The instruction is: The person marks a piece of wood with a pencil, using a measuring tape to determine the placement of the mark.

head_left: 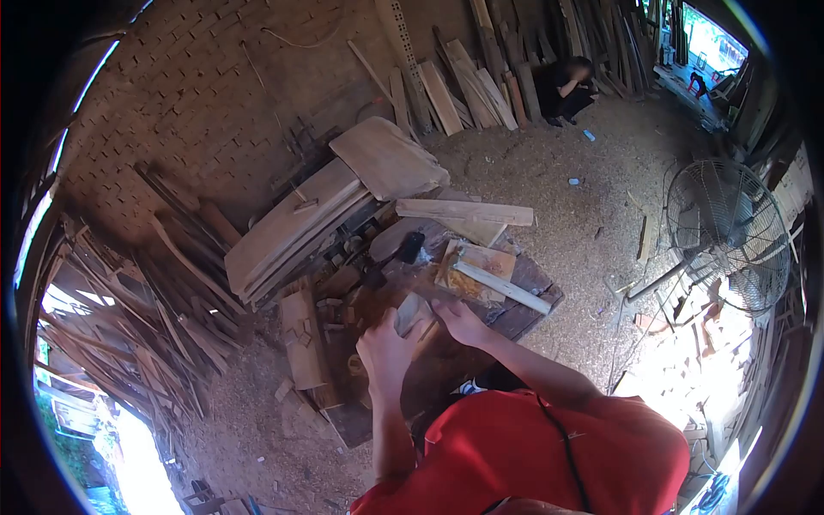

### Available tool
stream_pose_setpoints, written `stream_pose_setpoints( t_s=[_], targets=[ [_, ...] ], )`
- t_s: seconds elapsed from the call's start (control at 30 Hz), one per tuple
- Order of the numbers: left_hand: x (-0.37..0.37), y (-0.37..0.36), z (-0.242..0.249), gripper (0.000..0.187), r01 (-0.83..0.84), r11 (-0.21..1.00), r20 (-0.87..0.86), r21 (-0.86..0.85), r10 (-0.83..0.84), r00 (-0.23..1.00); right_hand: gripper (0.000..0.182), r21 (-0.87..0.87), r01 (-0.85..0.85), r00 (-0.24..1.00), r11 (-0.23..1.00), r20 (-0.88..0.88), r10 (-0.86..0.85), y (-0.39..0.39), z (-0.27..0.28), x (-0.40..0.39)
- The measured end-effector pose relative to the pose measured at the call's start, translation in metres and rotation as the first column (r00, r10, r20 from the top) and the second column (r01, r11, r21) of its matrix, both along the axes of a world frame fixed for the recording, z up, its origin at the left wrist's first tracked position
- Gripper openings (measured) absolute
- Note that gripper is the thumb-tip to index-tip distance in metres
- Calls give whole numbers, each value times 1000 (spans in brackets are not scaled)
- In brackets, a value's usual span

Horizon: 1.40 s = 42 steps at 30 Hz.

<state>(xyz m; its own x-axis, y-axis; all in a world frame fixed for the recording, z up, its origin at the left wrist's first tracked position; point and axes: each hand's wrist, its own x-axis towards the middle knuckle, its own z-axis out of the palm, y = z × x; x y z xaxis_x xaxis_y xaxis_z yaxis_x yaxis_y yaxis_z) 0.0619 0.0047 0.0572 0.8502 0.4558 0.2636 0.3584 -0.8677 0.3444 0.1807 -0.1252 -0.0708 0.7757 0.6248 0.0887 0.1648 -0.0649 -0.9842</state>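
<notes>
Between my two hands is a small pale piece (413, 314), held over the dark wooden workbench (446, 356). My left hand (388, 345) has its fingers closed on the piece's left side. On the right side of it, my right hand (457, 319) grips with bent fingers. Just beyond the hands, a long pale strip (502, 287) lies across a stained light board (487, 263). A black object (412, 247) rests on the bench to the left of that board.
Stacked thick planks (296, 227) and a wide slab (389, 159) lie beyond the bench. A standing fan (728, 225) is at the right. One person (565, 90) crouches by boards leaning on the far wall. Scrap wood (129, 335) piles up at the left.
</notes>
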Motion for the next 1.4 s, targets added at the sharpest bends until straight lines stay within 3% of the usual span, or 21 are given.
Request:
stream_pose_setpoints(
  t_s=[0.1, 0.23, 0.33, 0.43, 0.53, 0.67, 0.83, 1.03, 1.1, 1.17, 1.23, 1.33, 1.4],
  targets=[
    [0, -3, -2, 48, 7, 1000, 45, 24, -8, 999, 55, 89, -1, 990, 996, -140, 13, -3, 59, -4],
    [-2, -2, -7, 48, 1, 1000, 76, 13, -2, 997, 55, 104, -29, 990, 994, -134, 43, 0, -3, 1],
    [-1, -3, -6, 48, -3, 1000, 97, 16, 2, 995, 55, -223, -117, 983, 968, -162, 81, -12, 13, 4],
    [0, -6, -8, 47, -9, 999, 84, 31, 7, 996, 55, 63, -52, 993, 997, -99, 58, -11, 55, -1],
    [1, -1, -6, 46, -21, 1000, 62, 14, 20, 998, 48, 201, 30, 999, 979, -29, -25, -3, 56, -7],
    [2, 3, -7, 46, -14, 1000, 69, -6, 15, 997, 53, 49, -65, 994, 997, -87, 69, -4, 4, 2],
    [1, 1, -10, 46, 10, 1000, 112, -7, -9, 994, 50, -64, -64, 998, 996, -6, 64, -6, 15, 4],
    [1, 6, -7, 47, -13, 1000, 84, -13, 14, 996, 43, 14, -36, 999, 999, -35, 36, -9, 69, -7],
    [4, 8, -6, 47, -8, 1000, 100, -6, 9, 995, 42, 228, 0, 997, 974, 78, -18, 2, 54, -7],
    [4, 9, -9, 47, -5, 1000, 117, 6, 4, 993, 43, 285, -34, 998, 958, 67, 15, 9, 22, -6],
    [2, 7, -6, 44, -8, 1000, 75, 29, 6, 997, 43, 190, -127, 988, 974, -68, 142, 7, -3, -3],
    [-1, 3, -8, 42, 5, 999, 78, 38, -8, 997, 44, 215, -111, 965, 970, 256, 53, 3, 21, -3],
    [0, 2, -10, 43, 9, 999, 111, 40, -13, 994, 43, 248, -126, 951, 961, 304, 46, -2, 60, -4]
  ],
)
